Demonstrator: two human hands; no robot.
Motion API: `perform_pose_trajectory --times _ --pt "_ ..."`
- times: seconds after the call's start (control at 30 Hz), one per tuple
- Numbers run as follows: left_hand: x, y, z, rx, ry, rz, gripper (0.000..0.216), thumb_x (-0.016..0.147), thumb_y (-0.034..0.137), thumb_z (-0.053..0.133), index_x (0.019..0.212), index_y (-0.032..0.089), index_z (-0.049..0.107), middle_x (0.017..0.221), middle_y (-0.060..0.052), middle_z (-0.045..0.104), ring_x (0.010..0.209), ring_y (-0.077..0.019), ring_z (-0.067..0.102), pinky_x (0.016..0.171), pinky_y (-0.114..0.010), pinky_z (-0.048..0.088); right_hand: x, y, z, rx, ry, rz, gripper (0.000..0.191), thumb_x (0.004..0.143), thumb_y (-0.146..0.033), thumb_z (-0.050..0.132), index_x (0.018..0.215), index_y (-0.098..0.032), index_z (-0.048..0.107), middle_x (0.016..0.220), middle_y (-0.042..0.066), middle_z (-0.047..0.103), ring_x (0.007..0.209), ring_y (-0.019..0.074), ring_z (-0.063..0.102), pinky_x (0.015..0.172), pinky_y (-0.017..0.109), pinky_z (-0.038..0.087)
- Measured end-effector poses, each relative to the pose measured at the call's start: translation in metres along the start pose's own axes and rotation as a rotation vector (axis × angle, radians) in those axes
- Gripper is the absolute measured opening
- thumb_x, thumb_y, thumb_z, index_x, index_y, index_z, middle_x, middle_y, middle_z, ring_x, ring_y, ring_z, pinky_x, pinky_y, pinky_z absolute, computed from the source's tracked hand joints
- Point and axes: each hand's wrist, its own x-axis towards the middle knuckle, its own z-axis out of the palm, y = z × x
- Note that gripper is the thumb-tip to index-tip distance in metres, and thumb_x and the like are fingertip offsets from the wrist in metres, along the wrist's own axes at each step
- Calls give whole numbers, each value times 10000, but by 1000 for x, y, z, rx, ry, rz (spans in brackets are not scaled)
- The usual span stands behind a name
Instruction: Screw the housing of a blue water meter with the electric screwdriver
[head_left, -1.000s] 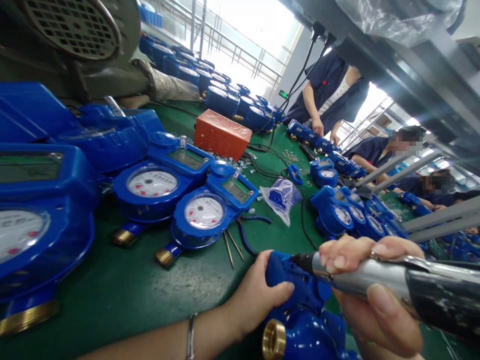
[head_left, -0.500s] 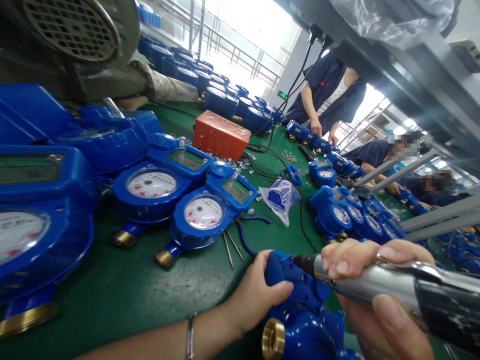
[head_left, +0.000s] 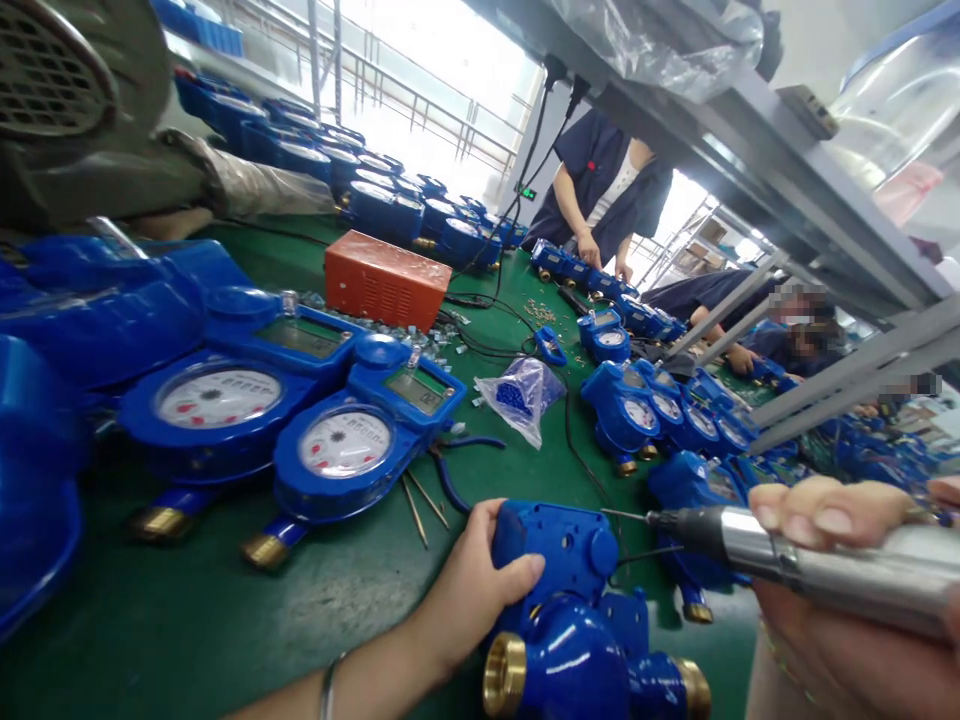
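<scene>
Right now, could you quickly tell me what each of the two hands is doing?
Left hand: closed on the blue water meter, gripping its housing.
Right hand: closed around the silver electric screwdriver, its bit clear of the meter.

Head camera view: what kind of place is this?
Probably a water meter assembly workshop: rows of blue dial-faced meters cover a green bench, and the right hand holds a silver power screwdriver.
</scene>
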Motion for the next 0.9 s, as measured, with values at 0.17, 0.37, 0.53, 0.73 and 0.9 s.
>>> perform_pose_trajectory --times 0.17,0.37,0.53,0.73,0.9 --pt "3 3 1 12 2 -17 583 729 395 691 1160 188 358 1199 -126 546 1150 -299 517 959 -438 418 -11 19 -3 85 102 -38 354 729 -235 436 1075 -188 497 641 11 564 554 181 508 552 356 455" --pt "6 4 3 -4 55 -60 669 674 457 724 1167 195 356 1163 -124 568 1120 -321 540 930 -452 432 -13 25 -1 149 144 -8 345 726 -252 475 1068 -206 473 663 9 565 577 187 516 570 362 439" --pt "6 6 4 -18 69 -91 693 652 465 737 1171 209 356 1141 -113 588 1086 -327 562 905 -449 448 -14 30 2 151 96 35 356 729 -270 535 1073 -217 461 672 2 574 601 185 528 598 371 446" --pt "6 6 2 -21 21 -99 667 685 458 718 1180 226 337 1180 -109 568 1119 -318 541 921 -444 441 -24 45 5 163 -59 68 346 761 -288 533 1089 -237 438 721 6 576 620 185 520 613 394 439" --pt "6 6 -1 -37 -21 -111 669 687 457 722 1173 233 321 1148 -89 573 1098 -298 547 907 -414 448 -25 56 -1 208 -195 82 351 790 -278 533 1117 -222 417 764 18 589 663 191 532 630 403 438"
